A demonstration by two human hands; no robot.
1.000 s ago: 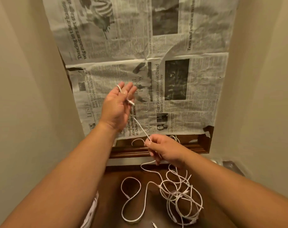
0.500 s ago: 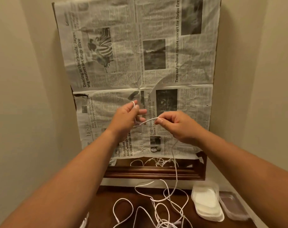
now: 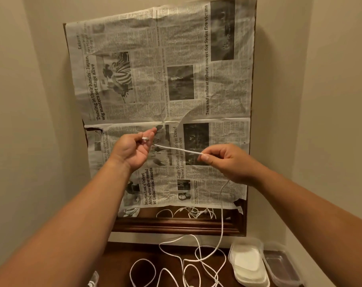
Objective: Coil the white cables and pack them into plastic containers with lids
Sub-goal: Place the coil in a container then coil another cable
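Observation:
A white cable [image 3: 177,149] stretches between my two raised hands in front of the newspaper. My left hand [image 3: 134,149] holds the plug end, which pokes out between thumb and fingers. My right hand [image 3: 225,160] pinches the cable further along, and the rest hangs down from it to a loose tangle of white cable [image 3: 192,264] on the dark wooden table [image 3: 118,264]. A stack of clear plastic lids [image 3: 247,264] and a clear plastic container [image 3: 281,266] sit at the table's right end.
A mirror covered in newspaper [image 3: 165,90] leans against the wall behind the table; its wooden frame [image 3: 176,227] shows at the bottom. Beige walls close in on both sides. Something white [image 3: 93,281] lies at the table's lower left edge.
Both hands rose from near the table. My right hand slid rightward along the cable, drawing a straight length out from my left hand. The view tilted up, bringing the lids and container into sight.

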